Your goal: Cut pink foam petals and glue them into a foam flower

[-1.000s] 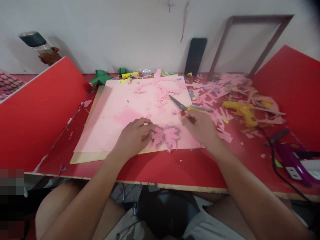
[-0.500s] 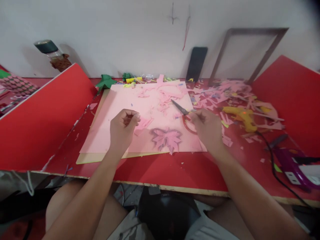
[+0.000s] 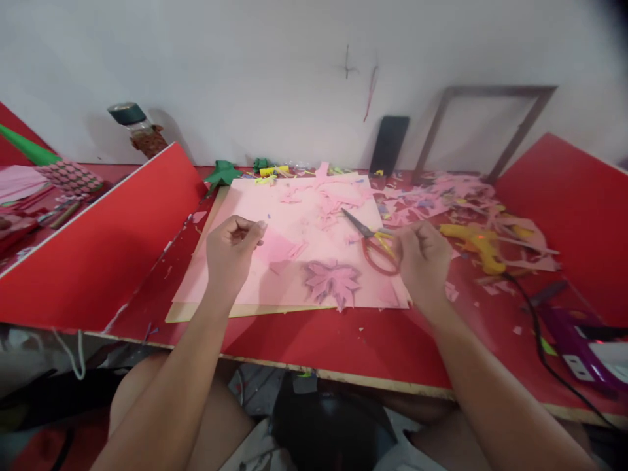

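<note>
My left hand [image 3: 230,252] hovers over the left part of a pink sheet [image 3: 206,278], thumb and fingertips pinched together. Whatever is between them, if anything, is too small to make out. At the sheet's right side my right hand [image 3: 424,261] is closed, its fingers curled beside the scissors' handles; what it holds is hidden. The scissors [image 3: 369,237], with dark blades and red and yellow handles, rest on the sheet pointing up and left. Nearer me lies a pink leaf-shaped paper cutout [image 3: 333,281] with dark edges. Folded pink paper [image 3: 282,252] lies between my hands.
Pink scraps [image 3: 441,193] are heaped at the back right, near a yellow glue gun [image 3: 473,245] with a black cord. Red panels [image 3: 112,242] stand at both sides. A phone [image 3: 390,145] and a frame [image 3: 500,90] lean on the wall. A purple device [image 3: 581,347] sits front right.
The view has tilted up and shifted left. My right hand has moved right, uncovering more of the scissors' handles. My left hand stays pinched, a little farther left of the folded paper.
</note>
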`<state>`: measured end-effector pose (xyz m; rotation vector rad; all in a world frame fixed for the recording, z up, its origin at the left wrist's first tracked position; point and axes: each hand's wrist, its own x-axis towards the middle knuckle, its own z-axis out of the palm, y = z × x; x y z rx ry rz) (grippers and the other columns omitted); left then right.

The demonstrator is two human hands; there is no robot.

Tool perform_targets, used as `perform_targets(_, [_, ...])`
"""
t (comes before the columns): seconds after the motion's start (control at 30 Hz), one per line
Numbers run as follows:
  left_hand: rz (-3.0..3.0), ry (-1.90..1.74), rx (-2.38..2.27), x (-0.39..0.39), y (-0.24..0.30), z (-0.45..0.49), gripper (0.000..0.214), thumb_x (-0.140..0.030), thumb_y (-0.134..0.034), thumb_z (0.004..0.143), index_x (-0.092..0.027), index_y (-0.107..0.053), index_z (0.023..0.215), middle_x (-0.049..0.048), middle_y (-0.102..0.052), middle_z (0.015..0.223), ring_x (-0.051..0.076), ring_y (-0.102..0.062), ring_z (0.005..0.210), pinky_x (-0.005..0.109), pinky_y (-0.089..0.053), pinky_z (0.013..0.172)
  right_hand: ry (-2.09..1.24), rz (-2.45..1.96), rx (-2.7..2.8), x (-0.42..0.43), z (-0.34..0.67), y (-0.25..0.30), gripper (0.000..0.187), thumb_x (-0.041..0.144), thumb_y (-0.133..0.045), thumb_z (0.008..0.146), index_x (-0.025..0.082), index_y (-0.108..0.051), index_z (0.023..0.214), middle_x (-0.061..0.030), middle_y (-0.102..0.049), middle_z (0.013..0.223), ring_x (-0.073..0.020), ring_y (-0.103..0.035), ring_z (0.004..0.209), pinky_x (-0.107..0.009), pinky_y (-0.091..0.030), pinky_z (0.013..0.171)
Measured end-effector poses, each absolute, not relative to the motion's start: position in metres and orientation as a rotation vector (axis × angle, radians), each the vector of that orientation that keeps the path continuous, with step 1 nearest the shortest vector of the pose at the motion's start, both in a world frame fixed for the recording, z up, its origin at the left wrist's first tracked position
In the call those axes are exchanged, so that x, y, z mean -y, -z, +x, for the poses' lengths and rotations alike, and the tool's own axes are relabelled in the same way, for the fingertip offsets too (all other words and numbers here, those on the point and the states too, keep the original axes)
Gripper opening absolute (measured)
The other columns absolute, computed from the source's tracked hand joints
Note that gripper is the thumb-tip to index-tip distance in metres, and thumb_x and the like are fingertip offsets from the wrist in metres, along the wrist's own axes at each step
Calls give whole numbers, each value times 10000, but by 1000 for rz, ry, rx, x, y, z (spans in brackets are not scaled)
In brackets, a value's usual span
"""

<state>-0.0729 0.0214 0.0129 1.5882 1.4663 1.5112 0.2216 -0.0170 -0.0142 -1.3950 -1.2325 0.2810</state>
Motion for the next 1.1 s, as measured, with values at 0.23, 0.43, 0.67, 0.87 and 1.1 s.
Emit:
perform_targets(0.23, [1798, -1309, -1589, -17, -14, -70, 244, -350, -572, 930, -211, -652, 747, 0, -657, 679, 148, -613, 617, 268, -475, 609, -252, -1478, 1333, 17, 225, 14, 462, 295, -416, 981, 224, -398, 524, 46, -422, 452, -103, -398, 429, -264, -284, 482])
perform_targets(0.43, [2147, -632, -1895, -16, 4, -54, 193, -311, -591, 920, -234, -710, 1051, 43, -741, 1044, 222, -678, 867, 326, -473, 735, -298, -1488, 1428, 8, 224, 26, 118, 269, -528, 864, 196, -615, 831, -21, -670, 744, -152, -572, 602, -273, -403, 596])
perform_targets(0.67, [2250, -416, -1953, -23, 15, -46, 177, -333, -544, 947, -258, -703, 963, 44, -689, 1029, 234, -653, 939, 333, -459, 732, -424, -1436, 1525, 13, 224, 24, 311, 234, -448, 861, 225, -456, 550, 24, -479, 513, -140, -456, 507, -271, -320, 532])
perform_targets(0.87, [2242, -461, -1912, -21, 15, -48, 157, -268, -547, 950, -253, -704, 949, 33, -701, 1023, 208, -656, 908, 308, -440, 717, -342, -1548, 1436, 10, 223, 25, 212, 328, -478, 938, 196, -644, 942, -6, -639, 681, -170, -560, 601, -279, -387, 601])
perform_targets(1.1, [2229, -504, -1909, -22, 16, -49, 236, -200, -475, 959, -258, -687, 1045, 27, -737, 1061, 219, -668, 940, 324, -447, 720, -324, -1633, 1482, 9, 223, 27, 417, 407, -373, 1004, 207, -572, 697, -11, -559, 586, -175, -521, 563, -288, -354, 571])
